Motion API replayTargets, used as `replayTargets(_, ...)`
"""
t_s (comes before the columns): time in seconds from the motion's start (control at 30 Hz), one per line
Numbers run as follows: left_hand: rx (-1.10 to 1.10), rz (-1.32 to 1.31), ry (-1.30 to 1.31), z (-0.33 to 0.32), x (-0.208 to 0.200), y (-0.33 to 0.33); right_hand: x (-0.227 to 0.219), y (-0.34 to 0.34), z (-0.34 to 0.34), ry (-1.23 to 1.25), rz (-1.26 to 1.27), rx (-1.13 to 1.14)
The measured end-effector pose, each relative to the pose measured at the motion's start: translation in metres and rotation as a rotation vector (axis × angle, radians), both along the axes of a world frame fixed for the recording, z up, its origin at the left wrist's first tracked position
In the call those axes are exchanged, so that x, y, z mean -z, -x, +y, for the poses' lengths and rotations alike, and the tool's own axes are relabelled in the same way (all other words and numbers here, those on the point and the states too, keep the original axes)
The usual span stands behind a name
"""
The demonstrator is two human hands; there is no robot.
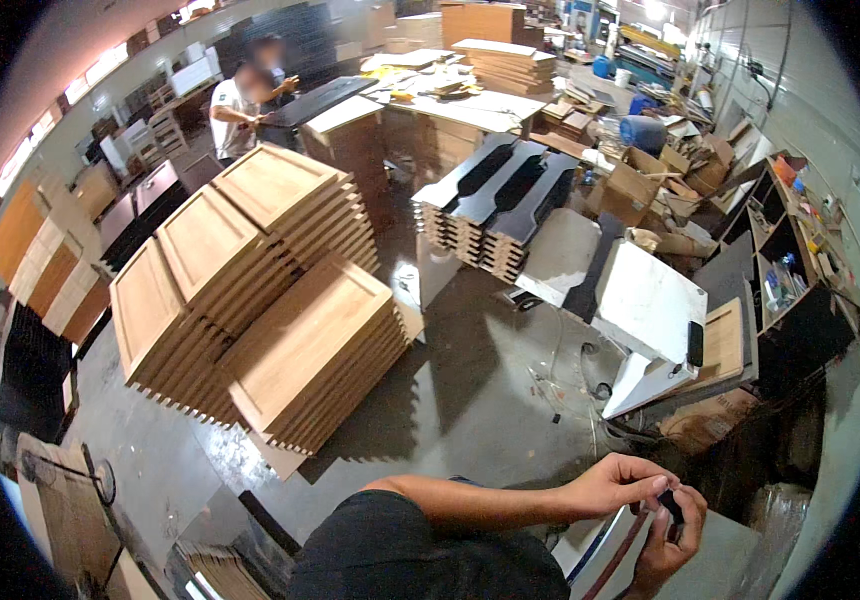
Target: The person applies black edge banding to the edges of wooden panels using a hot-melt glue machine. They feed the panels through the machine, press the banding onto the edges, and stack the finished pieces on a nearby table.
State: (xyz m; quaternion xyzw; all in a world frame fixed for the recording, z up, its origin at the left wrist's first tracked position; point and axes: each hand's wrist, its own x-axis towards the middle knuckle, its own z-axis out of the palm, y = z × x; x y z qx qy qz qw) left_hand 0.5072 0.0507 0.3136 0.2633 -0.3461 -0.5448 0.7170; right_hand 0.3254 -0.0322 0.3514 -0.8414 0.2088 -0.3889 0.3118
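Observation:
My left hand [618,488] reaches in from the left at the lower right, with thumb and fingers pinched together. My right hand [675,545] comes up from below and meets it, its fingers curled. Between the two hands sits a small black piece [668,506], which both appear to grip; its exact kind is too small to make out. A reddish-brown hose or cord [618,558] runs down from beneath the fingers toward the lower edge. Beside it lies a narrow blue strip [590,552]. Under the hands is a pale flat surface [725,560].
Stacked wooden panels [310,330] stand on the floor to the left. Black board parts [500,190] are piled ahead, with a white panel [650,300] nearer. Cardboard boxes [630,190] and a dark shelf [800,290] line the right. Another person [235,115] works far left.

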Motion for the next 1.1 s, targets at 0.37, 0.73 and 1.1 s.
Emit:
replayTargets(0.37,-0.308,-0.127,-0.253,0.141,0.025,-0.006,0.039,-0.053,0.084,-0.096,-0.013,-0.211)
replayTargets(0.73,-0.389,-0.028,-0.275,0.187,0.023,-0.027,0.043,-0.087,0.129,-0.349,-0.04,-0.289)
replayTargets(1.1,-0.564,-0.043,-0.244,0.249,0.03,-0.173,0.039,-0.252,0.187,-0.489,0.005,-0.348)
